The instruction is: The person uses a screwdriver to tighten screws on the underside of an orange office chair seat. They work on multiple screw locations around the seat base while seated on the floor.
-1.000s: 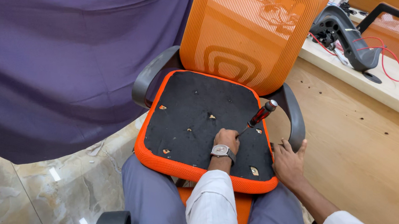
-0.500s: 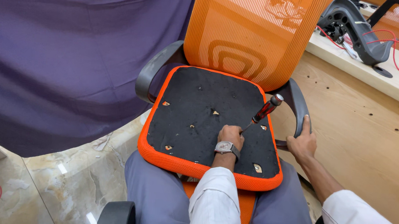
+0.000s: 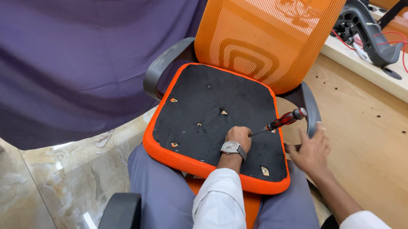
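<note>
The screwdriver (image 3: 280, 122) lies over the right part of the black underside of the chair seat (image 3: 213, 115), which rests upside down on the person's lap. Its long axis runs slantwise: the thin metal shaft starts at the left hand (image 3: 239, 137) and the red and black handle rises away to the far right, ending just beside the grey armrest (image 3: 312, 112) on the right.

The left hand sits on the black fabric with its fingers closed around the lower end of the shaft, near the tip; the tip itself is hidden under the hand, so I cannot tell exactly where it touches the seat. A wristwatch (image 3: 233, 148) is on this wrist.

The right hand (image 3: 311, 153) is off the seat, at its right edge, just below the armrest. Its fingers are open and spread, holding nothing. The handle lies up and to the left from these fingers, near but apart from them. The right hand is the nearer one to the handle, while the left hand keeps the shaft end.

Several small holes show in the black fabric to the left of the left hand.
</note>
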